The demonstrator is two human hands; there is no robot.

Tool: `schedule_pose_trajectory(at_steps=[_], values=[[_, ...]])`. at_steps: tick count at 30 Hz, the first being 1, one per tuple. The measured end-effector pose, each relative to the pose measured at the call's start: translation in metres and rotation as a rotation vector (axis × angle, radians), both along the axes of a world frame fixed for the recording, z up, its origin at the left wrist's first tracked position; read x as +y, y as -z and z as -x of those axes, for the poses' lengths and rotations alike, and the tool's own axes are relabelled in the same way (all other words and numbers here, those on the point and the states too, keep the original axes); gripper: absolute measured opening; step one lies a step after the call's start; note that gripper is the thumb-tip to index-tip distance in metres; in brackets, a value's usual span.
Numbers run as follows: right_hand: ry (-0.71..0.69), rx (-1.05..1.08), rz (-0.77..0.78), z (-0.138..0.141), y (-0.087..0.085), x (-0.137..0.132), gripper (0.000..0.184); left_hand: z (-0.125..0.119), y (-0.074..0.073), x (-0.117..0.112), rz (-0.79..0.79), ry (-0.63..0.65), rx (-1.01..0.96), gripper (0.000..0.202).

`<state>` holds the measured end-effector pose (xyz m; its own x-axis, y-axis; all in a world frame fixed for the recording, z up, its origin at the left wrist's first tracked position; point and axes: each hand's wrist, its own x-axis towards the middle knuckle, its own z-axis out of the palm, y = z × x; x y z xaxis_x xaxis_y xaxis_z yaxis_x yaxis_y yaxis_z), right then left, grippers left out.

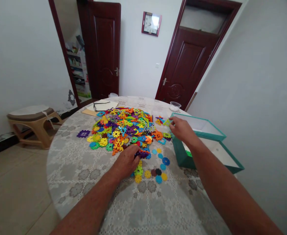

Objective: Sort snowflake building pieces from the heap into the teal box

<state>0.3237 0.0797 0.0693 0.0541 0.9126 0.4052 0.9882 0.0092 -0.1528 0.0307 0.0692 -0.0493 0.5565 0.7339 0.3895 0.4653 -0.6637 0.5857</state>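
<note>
A large heap of colourful plastic snowflake-shaped building pieces [121, 130] covers the middle of the round table [84, 182]. My left hand [126, 161] rests at the heap's near edge, gripping a stack of purple pieces [142, 154]. Loose round pieces in blue, yellow and green [158, 166] lie just to its right. My right hand [181, 128] reaches over the table's far right, its fingertips beside a small yellow-green piece [167, 122]. Whether those fingers pinch it is hidden.
An open teal-edged box [207, 153] and its lid [197, 125] stand at the table's right edge. Glasses on papers [101, 106] and a small clear bowl [175, 105] sit at the far edge. A low stool [33, 122] stands left of the table; doors are behind.
</note>
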Motion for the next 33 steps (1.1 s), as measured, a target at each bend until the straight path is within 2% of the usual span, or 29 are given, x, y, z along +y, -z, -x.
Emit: schedule_pose_trajectory(at_steps=[2, 5, 9, 12, 14, 17, 19, 22, 25, 29, 31, 33], values=[[0.042, -0.008, -0.082, -0.003, -0.006, 0.015, 0.049, 0.0, 0.0, 0.0, 0.007, -0.013, -0.014, 0.014], [-0.028, 0.054, -0.104, 0.008, 0.0, 0.008, 0.042, -0.001, 0.0, 0.0, 0.029, -0.041, -0.042, 0.014], [-0.336, 0.31, 0.123, 0.045, 0.03, -0.035, 0.022, -0.001, 0.0, 0.001, 0.048, -0.046, -0.097, 0.014], [-0.494, 0.453, 0.262, 0.073, 0.055, -0.065, 0.02, -0.001, 0.0, 0.001, 0.068, -0.021, -0.115, 0.011], [-0.497, 0.466, 0.274, 0.085, 0.065, -0.077, 0.015, -0.001, -0.002, -0.001, 0.099, 0.038, -0.102, 0.009], [-0.438, 0.438, 0.256, 0.086, 0.069, -0.083, 0.013, -0.002, -0.006, -0.005, 0.156, 0.121, -0.074, 0.007], [-0.422, 0.484, 0.303, 0.078, 0.064, -0.083, 0.014, -0.002, -0.009, -0.007, 0.206, 0.155, -0.064, 0.011], [-0.369, 0.678, 0.377, 0.053, 0.05, -0.08, 0.018, -0.001, -0.012, -0.007, 0.213, 0.154, -0.064, 0.016], [-0.246, 0.766, 0.246, 0.015, 0.032, -0.065, 0.028, 0.001, -0.012, -0.003, 0.115, 0.048, -0.105, 0.018], [0.046, 0.647, 0.003, -0.05, 0.011, -0.032, 0.031, 0.007, -0.011, 0.004, 0.013, -0.136, -0.156, 0.017], [0.219, 0.49, -0.054, -0.081, 0.006, -0.016, 0.033, 0.009, -0.009, 0.007, -0.032, -0.199, -0.17, 0.017], [0.312, 0.402, -0.076, -0.106, 0.005, -0.002, 0.033, 0.01, -0.008, 0.009, -0.087, -0.248, -0.195, 0.015]])
